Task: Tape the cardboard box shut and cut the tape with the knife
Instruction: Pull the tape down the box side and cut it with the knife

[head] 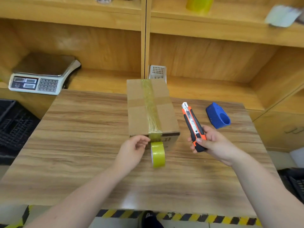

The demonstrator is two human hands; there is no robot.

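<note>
A brown cardboard box (139, 112) stands on the wooden table (82, 137), its flaps closed. A strip of yellowish tape (151, 106) runs along its top seam and down the near face. The yellow-green tape roll (158, 154) stands on edge against that face, still joined to the strip. My left hand (133, 150) rests beside the roll, fingertips pinching the tape at the box's near edge. My right hand (212, 142) grips an orange-and-black utility knife (192, 122) by its rear end, right of the box, with the tip pointing away from me.
A blue plastic holder (218, 116) lies on the table right of the knife. A white basket (157, 72) stands behind the box. A digital scale (42, 74) sits on the low shelf at the left. Black crates (13, 122) flank the table. Hazard tape (181, 217) marks the floor.
</note>
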